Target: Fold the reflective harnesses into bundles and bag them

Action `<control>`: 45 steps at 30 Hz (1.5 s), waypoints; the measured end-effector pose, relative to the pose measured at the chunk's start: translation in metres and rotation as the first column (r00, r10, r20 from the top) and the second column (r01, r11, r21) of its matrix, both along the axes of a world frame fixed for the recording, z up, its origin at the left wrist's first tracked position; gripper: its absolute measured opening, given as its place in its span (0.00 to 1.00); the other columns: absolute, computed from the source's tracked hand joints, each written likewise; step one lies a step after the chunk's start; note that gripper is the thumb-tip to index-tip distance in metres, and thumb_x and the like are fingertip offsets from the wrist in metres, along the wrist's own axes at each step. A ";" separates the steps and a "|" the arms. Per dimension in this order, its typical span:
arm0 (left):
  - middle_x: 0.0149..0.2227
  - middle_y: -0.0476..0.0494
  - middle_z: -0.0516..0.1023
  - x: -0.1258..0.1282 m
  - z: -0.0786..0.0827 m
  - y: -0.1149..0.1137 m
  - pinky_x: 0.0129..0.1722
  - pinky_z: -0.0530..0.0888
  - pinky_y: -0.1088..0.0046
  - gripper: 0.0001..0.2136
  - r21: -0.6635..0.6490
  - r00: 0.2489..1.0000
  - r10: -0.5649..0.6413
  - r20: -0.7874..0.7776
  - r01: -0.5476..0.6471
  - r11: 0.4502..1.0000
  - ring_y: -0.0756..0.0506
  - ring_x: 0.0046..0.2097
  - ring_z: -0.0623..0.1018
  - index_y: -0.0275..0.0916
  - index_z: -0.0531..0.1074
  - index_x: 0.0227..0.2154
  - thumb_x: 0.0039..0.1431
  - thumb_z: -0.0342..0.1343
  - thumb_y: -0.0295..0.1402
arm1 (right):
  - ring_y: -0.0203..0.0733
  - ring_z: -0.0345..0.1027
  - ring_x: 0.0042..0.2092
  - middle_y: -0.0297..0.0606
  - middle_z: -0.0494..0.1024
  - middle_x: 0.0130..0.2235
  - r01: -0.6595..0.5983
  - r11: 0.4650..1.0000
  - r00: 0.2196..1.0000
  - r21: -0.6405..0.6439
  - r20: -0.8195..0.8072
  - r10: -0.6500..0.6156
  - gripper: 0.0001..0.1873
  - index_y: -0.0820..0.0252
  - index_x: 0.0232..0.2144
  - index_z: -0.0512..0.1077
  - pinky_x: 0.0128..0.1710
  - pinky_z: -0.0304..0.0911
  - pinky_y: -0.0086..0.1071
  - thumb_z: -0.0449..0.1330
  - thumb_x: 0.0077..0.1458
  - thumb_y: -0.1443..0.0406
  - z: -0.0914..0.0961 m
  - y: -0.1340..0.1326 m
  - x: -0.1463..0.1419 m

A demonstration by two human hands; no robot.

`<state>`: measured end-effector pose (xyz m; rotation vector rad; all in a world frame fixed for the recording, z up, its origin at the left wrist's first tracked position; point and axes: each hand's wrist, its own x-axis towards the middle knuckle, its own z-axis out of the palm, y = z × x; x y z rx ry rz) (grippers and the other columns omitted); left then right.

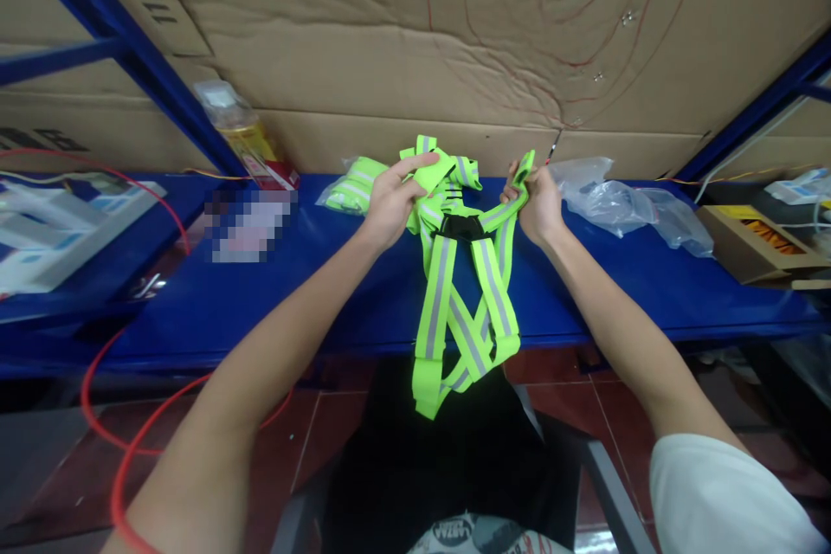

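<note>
Your left hand [393, 199] is curled around a bunched part of the neon yellow reflective strap vest [462, 294], thumb laid along the top of the bundle and fingers wrapped underneath, so it is grasping the fabric rather than lying flat. Your right hand [537, 203] is pinched tight on the end of one strap, fingers drawn together with the strap tip sticking up above them. Between your two hands the vest is stretched out above the middle of the blue shelf [273, 294], and its grey-striped straps cross below a black patch and hang down past the shelf's front edge, over your lap.

Just behind your left hand, near the back edge, lies a folded vest in a clear bag [351, 186]. Beside your right hand, toward the back right, sits a heap of empty clear plastic bags [623, 203]. An open cardboard box [756, 247] stands at the right end of the shelf. A wrapped yellow bottle [243, 134] leans against the blue frame post toward the back left, and a red cable [123, 441] loops down below the shelf's front left.
</note>
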<state>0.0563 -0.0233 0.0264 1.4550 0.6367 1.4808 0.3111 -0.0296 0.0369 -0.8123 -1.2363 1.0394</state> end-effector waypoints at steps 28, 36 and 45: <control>0.48 0.39 0.91 0.024 -0.026 -0.024 0.51 0.82 0.59 0.14 0.118 0.764 -0.086 -0.640 0.208 0.971 0.37 0.49 0.88 0.41 0.89 0.44 0.62 0.69 0.43 | 0.34 0.65 0.20 0.30 0.78 0.24 -0.368 0.922 0.894 -0.117 0.227 0.386 0.27 0.59 0.40 0.82 0.20 0.56 0.29 0.81 0.47 0.47 0.002 -0.023 -0.003; 0.36 0.45 0.85 0.023 -0.028 -0.027 0.37 0.73 0.68 0.13 0.144 0.724 -0.033 -0.689 0.181 0.973 0.43 0.37 0.81 0.39 0.81 0.42 0.56 0.69 0.38 | 0.36 0.73 0.23 0.39 0.87 0.30 -0.477 0.834 0.651 -0.278 0.526 0.548 0.25 0.62 0.43 0.87 0.21 0.57 0.27 0.78 0.53 0.48 -0.001 -0.022 0.006; 0.31 0.49 0.71 0.010 -0.018 -0.023 0.37 0.67 0.68 0.16 0.018 0.742 -0.128 -0.658 0.185 0.982 0.46 0.34 0.70 0.41 0.71 0.31 0.69 0.57 0.47 | 0.30 0.54 0.18 0.32 0.81 0.22 -0.392 0.883 0.650 -0.259 0.602 0.464 0.26 0.60 0.41 0.84 0.19 0.42 0.28 0.76 0.54 0.45 -0.006 -0.019 0.006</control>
